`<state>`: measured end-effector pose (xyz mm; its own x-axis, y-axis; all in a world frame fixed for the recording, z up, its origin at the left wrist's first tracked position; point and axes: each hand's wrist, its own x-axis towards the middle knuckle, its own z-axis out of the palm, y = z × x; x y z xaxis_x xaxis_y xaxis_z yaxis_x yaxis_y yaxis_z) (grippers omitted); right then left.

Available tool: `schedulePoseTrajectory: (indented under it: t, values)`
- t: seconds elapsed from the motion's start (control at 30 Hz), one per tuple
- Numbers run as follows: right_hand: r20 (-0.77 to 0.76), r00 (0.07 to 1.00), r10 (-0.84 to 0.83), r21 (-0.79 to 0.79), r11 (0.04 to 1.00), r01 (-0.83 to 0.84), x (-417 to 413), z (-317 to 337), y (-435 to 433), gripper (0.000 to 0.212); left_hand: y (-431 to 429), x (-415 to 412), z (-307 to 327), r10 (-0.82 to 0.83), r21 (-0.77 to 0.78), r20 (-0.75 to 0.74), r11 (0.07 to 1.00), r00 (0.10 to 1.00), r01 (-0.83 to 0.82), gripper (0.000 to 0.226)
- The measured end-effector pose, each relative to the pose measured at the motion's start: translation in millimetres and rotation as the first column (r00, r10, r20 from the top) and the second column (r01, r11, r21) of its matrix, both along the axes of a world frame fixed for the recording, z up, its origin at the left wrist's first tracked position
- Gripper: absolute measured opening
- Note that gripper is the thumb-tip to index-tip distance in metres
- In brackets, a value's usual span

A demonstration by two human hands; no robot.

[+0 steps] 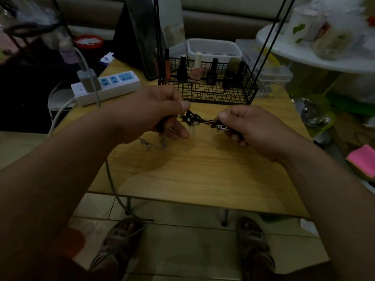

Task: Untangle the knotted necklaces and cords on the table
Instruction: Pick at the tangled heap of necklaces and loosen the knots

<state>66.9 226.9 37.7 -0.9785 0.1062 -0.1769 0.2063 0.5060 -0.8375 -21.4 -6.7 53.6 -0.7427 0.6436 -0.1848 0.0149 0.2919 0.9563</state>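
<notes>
Beyond the hands: a black wire basket (213, 92) stands on the wooden table (203, 175), holding upright nail polish bottles (195, 67); its front edge is near the knuckles but not touching them.
Far left of table: a white power strip (109, 86) with a charger (88, 81) plugged in; a grey cable (113, 185) runs off the near edge towards the floor.
Behind the basket: a white tub (214, 48).
In the way: nothing lies between the two hands except the tangle itself.
Knotted cords (194, 118): a dark, beaded bundle held up off the table and stretched between the hands.
Left hand (160, 114): fingers curled, thumb pressed to forefinger, pinching the bundle's left end.
Right hand (249, 128): thumb and forefinger closed on the right end, just above a small metal pendant (222, 127).
Silver chain (150, 145): trails from under the left hand and lies looped on the table below it.
</notes>
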Motion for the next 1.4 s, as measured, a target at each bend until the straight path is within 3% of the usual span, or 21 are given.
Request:
schedulePoseTrajectory:
  t: [0.2, 0.37, 0.53, 0.7, 0.83, 0.97, 1.1, 1.2, 1.27, 1.33, 1.4]
  values:
    - [-0.036, 0.997, -0.062, -0.275, 0.96, 0.05, 1, 4, 11, 0.033, 8, -2, -10, 0.096, -0.17, -0.212, 0.976, 0.973, -0.133, 0.021]
    - [0.001, 1.0, -0.002, -0.262, 0.965, 0.002, 10, 5, 28, 0.022, 13, -6, -17, 0.151, -0.154, -0.233, 0.97, 0.961, -0.19, 0.021]
    - [0.031, 0.991, 0.133, -0.154, 0.98, -0.127, 17, 11, 41, 0.04, 12, -1, -12, 0.239, -0.03, -0.262, 0.966, 0.935, -0.255, 0.019]
    - [0.204, 0.955, 0.215, 0.104, 0.965, -0.239, 17, 7, 46, 0.01, 14, -5, -11, 0.381, 0.135, -0.152, 0.922, 0.912, -0.362, 0.015]
    - [0.234, 0.934, 0.269, 0.178, 0.933, -0.313, 16, 8, 47, 0.005, 18, 0, -14, 0.414, 0.07, -0.344, 0.907, 0.843, -0.416, 0.016]
    - [0.269, 0.909, 0.319, 0.22, 0.898, -0.38, 16, 11, 47, 0.006, 18, 0, -15, 0.423, 0.095, -0.42, 0.9, 0.803, -0.425, 0.019]
    - [0.294, 0.916, 0.274, 0.373, 0.849, -0.374, 14, 10, 41, 0.008, 18, -2, -13, 0.408, 0.14, -0.219, 0.912, 0.887, -0.385, 0.022]
    - [0.181, 0.954, 0.239, 0.501, 0.813, -0.298, 11, 8, 31, 0.011, 22, 2, -13, 0.301, 0.164, -0.074, 0.944, 0.951, -0.287, 0.02]
    - [0.045, 0.973, 0.226, 0.427, 0.876, -0.223, 10, 6, 17, 0.025, 25, 5, -13, 0.225, 0.169, -0.04, 0.962, 0.974, -0.215, 0.019]
    - [-0.042, 0.972, 0.231, 0.209, 0.953, -0.218, 8, 4, -3, 0.047, 28, 7, -12, 0.162, 0.167, -0.037, 0.974, 0.986, -0.154, 0.019]
    - [-0.092, 0.967, 0.237, 0.001, 0.971, -0.237, 4, -2, -17, 0.057, 31, 9, -11, 0.116, 0.188, -0.032, 0.976, 0.993, -0.108, 0.02]
